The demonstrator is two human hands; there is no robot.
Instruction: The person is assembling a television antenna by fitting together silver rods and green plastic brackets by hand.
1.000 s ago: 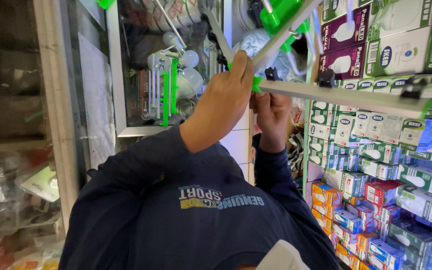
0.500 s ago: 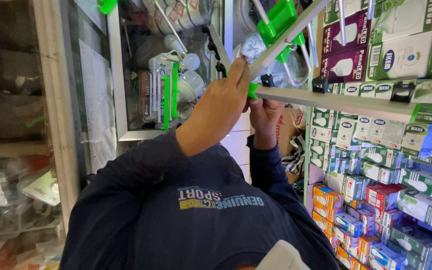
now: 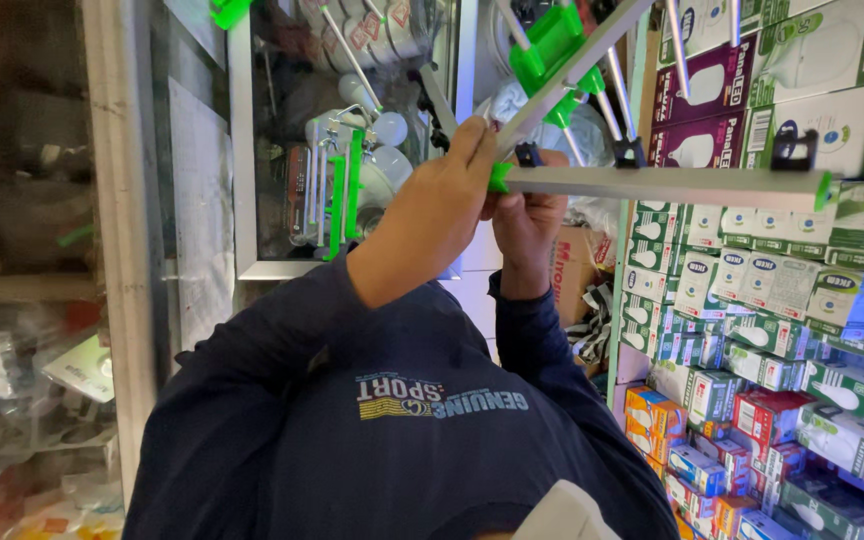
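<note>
- Bar of grey metal [image 3: 672, 185], flat and long, runs level across the upper right of the view. It sits at head height in front of the shelves, and its near end carries a green plastic end cap [image 3: 500, 178].
- Right hand [image 3: 530, 215] is clenched around that capped end from below, fingers curled tight on the bar.
- Left hand [image 3: 442, 205] is raised against the same joint, where a second, slanted grey bar [image 3: 572, 70] meets the first. Its fingertips are hidden behind the back of the hand, so whether it grips or only presses cannot be told.
- Work in hand looks like fitting or adjusting the joint between the two bars. Any further move there calls for the level bar to be held steady while the fingers work at the cap.
- A small dark part sits at the joint just above the right hand; it may be a screw or clip, but it is too small to tell.
- Higher up, a bright green plastic bracket [image 3: 549, 45] holds the slanted bar, and a black clip [image 3: 794, 150] sits on the level one.
- Shelves of boxed light bulbs [image 3: 752, 340] fill the right, and a glass-fronted cabinet [image 3: 242, 150] stands on the left.
- Far ends of both bars are cut off by the frame.
</note>
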